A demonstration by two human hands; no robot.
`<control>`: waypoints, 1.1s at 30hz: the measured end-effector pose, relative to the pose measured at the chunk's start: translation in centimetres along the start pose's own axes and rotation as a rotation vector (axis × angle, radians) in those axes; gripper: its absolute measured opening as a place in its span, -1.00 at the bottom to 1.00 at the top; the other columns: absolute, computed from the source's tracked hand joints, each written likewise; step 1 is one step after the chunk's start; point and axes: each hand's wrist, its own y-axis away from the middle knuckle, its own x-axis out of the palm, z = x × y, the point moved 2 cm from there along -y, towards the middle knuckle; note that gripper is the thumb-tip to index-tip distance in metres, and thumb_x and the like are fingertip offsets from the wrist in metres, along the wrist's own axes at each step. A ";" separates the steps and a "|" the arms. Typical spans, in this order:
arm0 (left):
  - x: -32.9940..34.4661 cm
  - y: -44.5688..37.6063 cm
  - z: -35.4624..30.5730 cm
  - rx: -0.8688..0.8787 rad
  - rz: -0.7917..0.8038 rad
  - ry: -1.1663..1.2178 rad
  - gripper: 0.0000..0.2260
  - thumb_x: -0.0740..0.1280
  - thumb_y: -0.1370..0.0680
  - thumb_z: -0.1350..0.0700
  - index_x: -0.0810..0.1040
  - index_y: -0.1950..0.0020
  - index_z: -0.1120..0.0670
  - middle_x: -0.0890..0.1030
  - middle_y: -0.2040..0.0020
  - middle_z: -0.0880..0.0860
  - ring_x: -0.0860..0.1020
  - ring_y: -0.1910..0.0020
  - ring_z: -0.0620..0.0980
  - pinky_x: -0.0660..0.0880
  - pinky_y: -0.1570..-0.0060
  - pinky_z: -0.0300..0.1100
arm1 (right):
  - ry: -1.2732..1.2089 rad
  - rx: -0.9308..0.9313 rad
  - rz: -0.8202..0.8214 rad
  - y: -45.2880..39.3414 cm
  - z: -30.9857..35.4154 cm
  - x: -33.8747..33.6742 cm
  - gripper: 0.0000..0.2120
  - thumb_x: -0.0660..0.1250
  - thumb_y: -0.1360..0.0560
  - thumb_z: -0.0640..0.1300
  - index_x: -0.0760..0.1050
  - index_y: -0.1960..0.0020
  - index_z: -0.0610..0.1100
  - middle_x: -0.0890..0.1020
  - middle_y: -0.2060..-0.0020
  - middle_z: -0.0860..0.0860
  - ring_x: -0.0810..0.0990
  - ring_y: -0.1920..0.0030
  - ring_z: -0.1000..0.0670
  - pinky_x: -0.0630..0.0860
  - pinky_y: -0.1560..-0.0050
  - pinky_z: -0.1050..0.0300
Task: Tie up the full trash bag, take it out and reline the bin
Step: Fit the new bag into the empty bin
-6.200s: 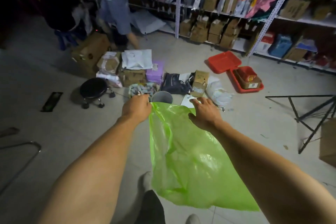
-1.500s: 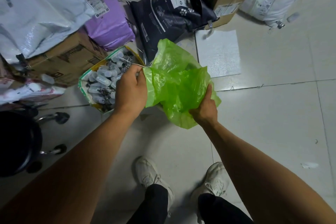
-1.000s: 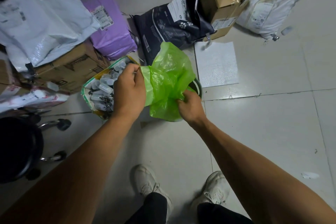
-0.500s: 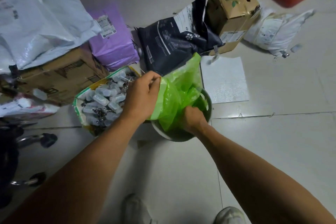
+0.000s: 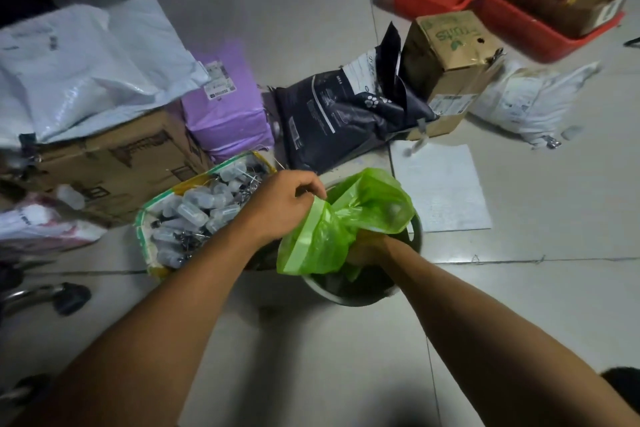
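Bin (image 5: 360, 296): round, dark inside, standing on the tiled floor (image 5: 519, 305).
Green bag (image 5: 346, 218): bunched over the bin's mouth, partly pushed down inside it, hem draped over the bin's left rim.
Left hand (image 5: 284, 204): at the bin's left rim, fingers curled, pinching the bag's hem.
Right hand (image 5: 367, 248): inside the bin's mouth, buried in the green plastic; fingers hidden, grip cannot be told.
Left of the bin: open pack of small clear bottles (image 5: 204, 215).
Beyond the bin: black pouch (image 5: 343, 111), purple parcel (image 5: 225, 107), cardboard box (image 5: 450, 59), white sheet (image 5: 440, 187).
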 end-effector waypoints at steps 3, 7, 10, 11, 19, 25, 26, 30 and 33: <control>0.2 0.7 -0.9 -0.040 0.032 0.010 -0.72 0.25 -0.51 0.29 0.64 0.21 -0.04 0.56 0.43 -0.01 0.37 0.55 -0.12 0.33 0.49 -0.21 | 0.116 -0.051 0.047 1.7 1.0 -1.9 -0.57 0.40 -0.52 -0.14 0.45 -0.36 -0.18 0.51 -0.30 -0.13 0.42 -0.34 -0.08 0.26 -0.37 0.08; 0.7 2.0 -2.0 -0.078 0.053 0.020 -0.72 0.24 -0.52 0.31 0.64 0.22 0.00 0.44 0.54 -0.06 0.28 0.60 -0.16 0.23 0.54 -0.25 | 0.083 -0.032 0.072 3.2 0.5 -3.4 -0.52 0.49 -0.43 -0.15 0.49 -0.32 -0.11 0.52 -0.25 -0.08 0.43 -0.29 -0.08 0.35 -0.37 -0.02; 1.0 2.7 -2.7 -0.099 0.071 0.024 -0.71 0.23 -0.51 0.33 0.64 0.24 0.02 0.42 0.59 -0.08 0.27 0.62 -0.16 0.21 0.55 -0.24 | -0.284 0.008 0.006 4.6 -0.8 -4.6 -0.54 0.51 -0.32 -0.21 0.57 -0.22 -0.11 0.63 -0.13 -0.10 0.56 -0.20 -0.15 0.49 -0.28 -0.10; 1.2 2.9 -2.8 -0.103 0.078 0.024 -0.71 0.23 -0.51 0.33 0.65 0.23 0.02 0.42 0.59 -0.08 0.27 0.62 -0.16 0.21 0.55 -0.24 | -0.426 -0.002 0.019 5.1 -1.1 -5.1 -0.53 0.51 -0.27 -0.19 0.59 -0.17 -0.10 0.66 -0.06 -0.09 0.60 -0.15 -0.14 0.54 -0.23 -0.12; 4.3 3.2 -3.9 -0.078 0.245 -0.018 -0.71 0.25 -0.53 0.28 0.71 0.11 -0.03 0.53 0.53 -0.14 0.38 0.60 -0.17 0.28 0.53 -0.29 | -0.854 0.128 -0.139 5.6 -1.2 -7.0 -0.67 0.41 -0.47 0.06 0.58 -0.10 -0.16 0.66 0.02 -0.13 0.66 0.06 -0.10 0.62 0.20 0.07; 4.0 3.0 -3.1 -0.205 0.074 0.175 -0.74 0.21 -0.59 0.22 0.65 -0.11 0.01 0.70 0.02 0.00 0.65 0.19 -0.15 0.52 0.26 -0.27 | -0.911 0.165 -0.268 5.3 -1.8 -6.4 -0.85 0.34 -0.54 -0.24 0.57 -0.07 -0.29 0.65 0.09 -0.23 0.67 0.10 -0.16 0.67 0.13 -0.04; 3.6 2.9 -2.8 -0.203 -0.032 0.096 -0.78 0.24 -0.57 0.21 0.65 -0.09 0.02 0.69 0.07 0.01 0.64 0.21 -0.09 0.49 0.30 -0.29 | -0.934 0.170 -0.290 5.2 -1.9 -6.4 -0.86 0.36 -0.54 -0.23 0.57 -0.06 -0.27 0.65 0.10 -0.21 0.67 0.13 -0.13 0.67 0.14 -0.03; 3.2 2.8 -1.1 -0.272 -0.121 -0.216 -0.83 0.43 -0.47 0.01 0.61 0.00 0.05 0.67 0.08 0.07 0.63 0.07 0.10 0.54 0.08 -0.11 | -1.036 0.154 -0.327 5.3 -1.9 -6.5 -0.93 0.35 -0.55 -0.21 0.58 -0.01 -0.18 0.67 0.13 -0.14 0.67 0.16 -0.08 0.67 0.23 0.02; 3.8 3.1 -0.8 -0.372 0.074 -0.439 -0.59 0.47 -0.40 -0.22 0.54 -0.05 0.05 0.64 -0.01 0.11 0.60 -0.01 0.16 0.54 0.03 -0.03 | -1.058 0.153 -0.334 5.2 -2.2 -6.6 -0.90 0.35 -0.56 -0.19 0.59 -0.05 -0.19 0.67 0.10 -0.15 0.67 0.10 -0.12 0.67 0.12 -0.08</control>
